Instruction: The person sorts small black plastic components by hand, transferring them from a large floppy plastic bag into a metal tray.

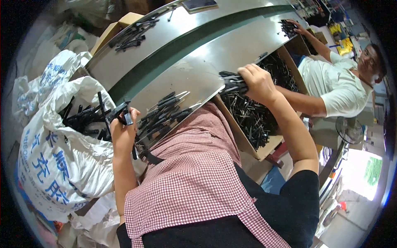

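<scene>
My right hand (260, 84) is closed round a bundle of slim black plastic parts (233, 82), held above the near edge of the worktable. Directly beneath and beside it is a cardboard box (261, 153) full of similar thin black and silvery pieces. At the mouth of a white woven sack (49, 159) on the left, my left hand (123, 131) grips black plastic pieces (120, 112); their exact kind is unclear. More dark rod-like pieces (82, 120) lie inside that sack. Between my hands, a pile of black ribbed sticks (163, 113) with pale thin tips rests along the table edge.
A metal worktable (178, 74) with a dark green strip (165, 53) curves ahead. Another heap of black parts (134, 35) and a phone-like slab (198, 5) lie beyond. At right, a co-worker (343, 91) reaches one hand to a small black pile (287, 28).
</scene>
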Motion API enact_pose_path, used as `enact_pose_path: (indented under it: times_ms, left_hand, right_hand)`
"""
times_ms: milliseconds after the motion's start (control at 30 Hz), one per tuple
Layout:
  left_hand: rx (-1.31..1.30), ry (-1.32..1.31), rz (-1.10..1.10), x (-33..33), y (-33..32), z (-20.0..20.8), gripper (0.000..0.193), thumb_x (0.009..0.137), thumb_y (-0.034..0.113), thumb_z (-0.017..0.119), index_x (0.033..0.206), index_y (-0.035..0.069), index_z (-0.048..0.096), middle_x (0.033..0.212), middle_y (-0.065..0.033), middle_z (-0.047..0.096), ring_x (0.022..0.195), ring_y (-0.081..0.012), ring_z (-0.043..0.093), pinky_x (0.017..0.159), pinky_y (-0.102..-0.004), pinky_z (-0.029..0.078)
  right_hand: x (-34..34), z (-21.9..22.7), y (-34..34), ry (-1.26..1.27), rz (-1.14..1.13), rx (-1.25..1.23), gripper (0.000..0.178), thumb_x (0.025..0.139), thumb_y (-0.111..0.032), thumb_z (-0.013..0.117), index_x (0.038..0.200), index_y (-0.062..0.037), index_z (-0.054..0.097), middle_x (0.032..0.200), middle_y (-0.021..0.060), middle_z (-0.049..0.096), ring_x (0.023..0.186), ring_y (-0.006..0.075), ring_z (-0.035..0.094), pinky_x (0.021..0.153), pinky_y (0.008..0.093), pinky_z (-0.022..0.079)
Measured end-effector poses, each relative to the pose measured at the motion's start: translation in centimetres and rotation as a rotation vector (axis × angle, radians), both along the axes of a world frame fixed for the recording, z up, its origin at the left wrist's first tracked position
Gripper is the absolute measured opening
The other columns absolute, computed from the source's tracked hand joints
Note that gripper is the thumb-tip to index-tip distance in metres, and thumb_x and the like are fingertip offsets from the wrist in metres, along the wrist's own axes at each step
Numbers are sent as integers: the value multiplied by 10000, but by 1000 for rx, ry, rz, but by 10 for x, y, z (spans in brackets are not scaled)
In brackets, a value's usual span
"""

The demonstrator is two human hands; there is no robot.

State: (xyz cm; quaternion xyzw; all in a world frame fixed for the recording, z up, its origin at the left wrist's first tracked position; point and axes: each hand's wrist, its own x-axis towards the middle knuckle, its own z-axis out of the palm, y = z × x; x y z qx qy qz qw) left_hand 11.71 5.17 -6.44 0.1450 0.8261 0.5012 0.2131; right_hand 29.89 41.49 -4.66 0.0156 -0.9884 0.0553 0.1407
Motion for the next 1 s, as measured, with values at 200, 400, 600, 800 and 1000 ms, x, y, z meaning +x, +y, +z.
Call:
enact_pose_path:
  times_ms: [200,400,600,800,1000]
  left_hand:
    - [18,26,61,2,-13,0,220,934,225,605,865,24,665,568,47,491,507,-39,442,473,-241,321]
    - [21,60,42,-4,-8,7,216,925,226,612,882,21,664,586,42,505,519,-45,452,480,-233,327]
    - [156,69,33,-16,4,-2,170,951,162,574,962,11,651,636,16,539,532,-57,472,490,-230,368]
    - [179,-37,-86,-39,46,25,203,970,170,555,977,-6,656,682,2,538,568,-78,508,513,-239,421]
    - [125,88,-144,-81,81,24,215,937,207,608,971,18,704,818,-31,652,579,-99,538,536,-260,454]
  right_hand:
    - [-92,-40,-34,-270,292,81,226,729,-57,641,934,-55,546,901,121,598,891,293,617,761,389,528]
    - [-110,-79,-56,-482,366,48,422,675,-110,768,1036,-57,557,1005,128,583,1009,300,584,850,400,507]
    - [-91,-57,-49,-387,357,-199,670,660,-195,818,1260,-84,542,1184,135,579,1144,325,537,972,414,454]
    - [-104,-74,-39,-290,207,-367,309,849,-140,623,1154,-94,638,1026,143,652,1033,337,602,918,417,483]
    - [-131,-87,-45,-316,221,-133,217,808,-170,672,1010,-91,690,945,66,660,959,280,586,871,382,479]
